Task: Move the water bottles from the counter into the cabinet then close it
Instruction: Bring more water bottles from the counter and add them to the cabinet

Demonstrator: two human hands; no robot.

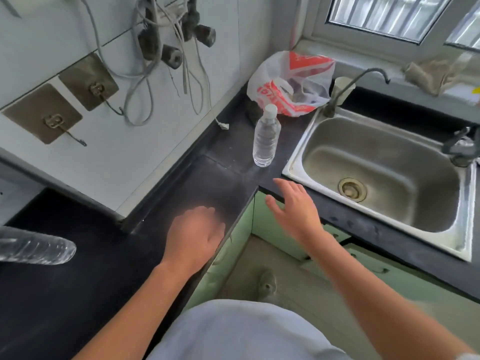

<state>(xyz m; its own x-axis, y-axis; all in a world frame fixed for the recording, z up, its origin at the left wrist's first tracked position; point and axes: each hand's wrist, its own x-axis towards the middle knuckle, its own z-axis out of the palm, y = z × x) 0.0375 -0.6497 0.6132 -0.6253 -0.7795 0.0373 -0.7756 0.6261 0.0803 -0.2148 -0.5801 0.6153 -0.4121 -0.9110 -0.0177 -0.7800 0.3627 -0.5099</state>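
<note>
A clear water bottle point(266, 136) with a white cap stands upright on the black counter point(202, 183), just left of the sink. A second clear bottle point(36, 246) shows at the left edge, its near end blurred and cut off. My left hand point(197, 235) lies palm down on the counter near its front edge, holding nothing. My right hand point(293, 206) hovers with fingers spread over the counter's corner, below the upright bottle and apart from it. Green cabinet doors point(275, 229) under the counter look shut.
A steel sink point(384, 183) with a thin tap point(355, 84) fills the right side. A red and white plastic bag point(291, 84) sits behind the upright bottle. Cables point(155, 61) and hooks hang on the tiled wall. A rag point(436, 71) lies on the window ledge.
</note>
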